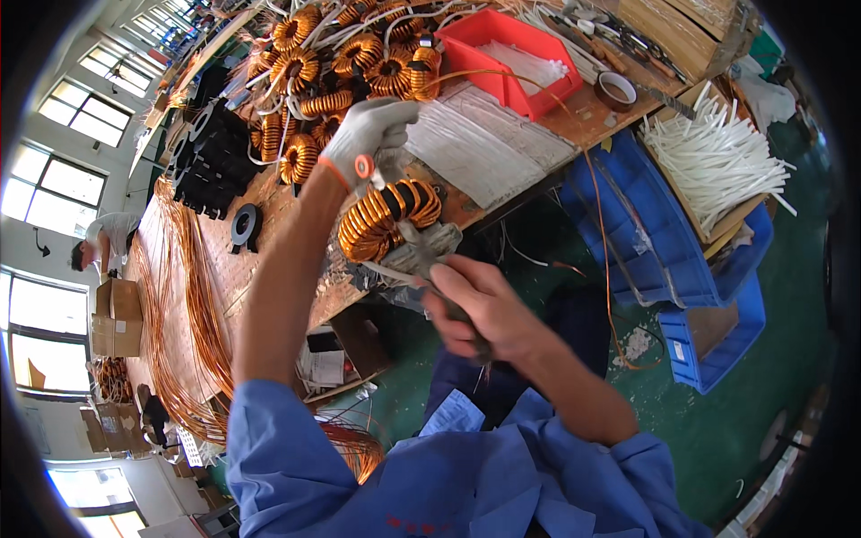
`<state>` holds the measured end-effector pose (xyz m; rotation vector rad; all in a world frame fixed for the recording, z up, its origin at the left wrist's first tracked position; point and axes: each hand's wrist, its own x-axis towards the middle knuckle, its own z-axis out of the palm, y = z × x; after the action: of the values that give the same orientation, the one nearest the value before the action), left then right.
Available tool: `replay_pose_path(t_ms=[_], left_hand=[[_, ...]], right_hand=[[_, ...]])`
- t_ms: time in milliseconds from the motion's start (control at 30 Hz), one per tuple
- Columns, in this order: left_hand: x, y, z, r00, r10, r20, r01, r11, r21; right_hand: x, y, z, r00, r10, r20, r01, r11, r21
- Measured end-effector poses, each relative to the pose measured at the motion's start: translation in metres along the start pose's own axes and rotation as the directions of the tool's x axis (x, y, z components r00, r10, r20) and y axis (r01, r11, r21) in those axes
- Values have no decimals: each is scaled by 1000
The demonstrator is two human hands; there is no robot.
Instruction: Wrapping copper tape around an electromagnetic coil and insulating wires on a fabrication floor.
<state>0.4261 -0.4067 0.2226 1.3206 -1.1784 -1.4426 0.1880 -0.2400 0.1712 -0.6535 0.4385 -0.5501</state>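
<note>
A ring-shaped coil (386, 218) of thick copper wire, with black bands on its core, sits at the bench edge in front of me. My right hand (480, 305) is closed round a dark-handled tool (460, 316). The tool's greyish end meets a worn grey metal block beside the coil; blur hides its kind. Above the coil, my left hand (368, 134), in a white glove with an orange band at the wrist, has its fingers curled shut. Whatever it holds, if anything, I cannot make out.
Many finished coils (359, 58) are heaped at the back. A red bin (547, 99) holds white pieces. Black rings (211, 161) stand stacked left, near long copper wires (197, 305). Blue crates (628, 224) and a box of white tubes (717, 161) stand right. Another person (108, 238) bends far left.
</note>
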Motion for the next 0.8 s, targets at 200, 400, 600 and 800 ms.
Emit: replay_pose_path(t_ms=[200, 400, 600, 800], left_hand=[[57, 47, 46, 975, 24, 220, -214, 362, 907], [62, 81, 149, 931, 94, 353, -338, -146, 930], [66, 73, 126, 909, 338, 244, -209, -137, 968], [22, 82, 101, 942, 324, -84, -25, 320, 947]], right_hand=[[-141, 33, -26, 974, -207, -96, 30, 534, -845], [-313, 121, -74, 933, -55, -357, -345, 154, -926], [-461, 252, -126, 898, -250, -361, -368, 22, -930], [-545, 342, -164, 850, -249, -464, -512, -184, -839]])
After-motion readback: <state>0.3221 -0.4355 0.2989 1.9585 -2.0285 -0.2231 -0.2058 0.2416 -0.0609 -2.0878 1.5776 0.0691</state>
